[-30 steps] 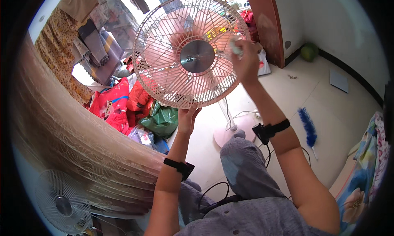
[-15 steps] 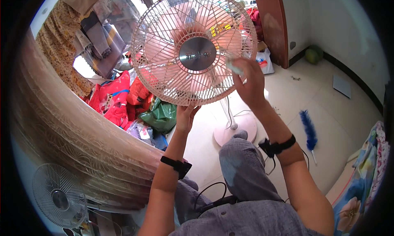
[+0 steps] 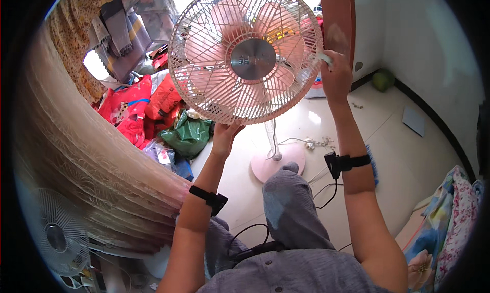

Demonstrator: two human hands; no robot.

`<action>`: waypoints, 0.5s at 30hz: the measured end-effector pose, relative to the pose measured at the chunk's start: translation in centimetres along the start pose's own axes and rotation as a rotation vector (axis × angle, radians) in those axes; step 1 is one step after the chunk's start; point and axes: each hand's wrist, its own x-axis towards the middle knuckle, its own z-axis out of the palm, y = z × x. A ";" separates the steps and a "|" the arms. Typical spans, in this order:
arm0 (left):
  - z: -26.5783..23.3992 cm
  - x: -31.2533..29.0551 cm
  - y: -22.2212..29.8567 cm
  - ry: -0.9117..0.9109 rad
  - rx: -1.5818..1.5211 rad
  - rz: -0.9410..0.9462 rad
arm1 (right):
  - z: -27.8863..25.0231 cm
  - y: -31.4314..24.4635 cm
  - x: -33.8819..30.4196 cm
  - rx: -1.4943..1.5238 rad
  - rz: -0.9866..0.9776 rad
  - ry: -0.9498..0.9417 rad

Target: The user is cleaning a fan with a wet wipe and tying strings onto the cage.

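Note:
A pink standing fan (image 3: 253, 59) with a wire cage and a grey round centre faces me. My left hand (image 3: 224, 139) grips the lower rim of the cage, its fingers partly hidden behind it. At the right rim, my right hand (image 3: 337, 79) is closed on a pale cloth (image 3: 327, 60), pressed against the cage edge; only a bit of the cloth shows. Below, the fan's round pink base (image 3: 260, 166) rests on the floor beside my foot.
Red clothes (image 3: 133, 109) and a green plastic bag (image 3: 188, 135) lie left of the fan. A sheer curtain (image 3: 102, 165) hangs at left, with a second fan (image 3: 56, 238) below. A blue duster (image 3: 375, 169) lies behind my right forearm; a green round object (image 3: 383, 80) sits in the corner.
My right hand has moved with the cloth from the front of the cage out to its right rim. The left hand keeps its hold below.

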 end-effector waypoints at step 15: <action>-0.7 0.0 -0.3 -0.024 -0.028 -0.005 | 2.0 -6.9 1.7 0.115 -0.097 -0.023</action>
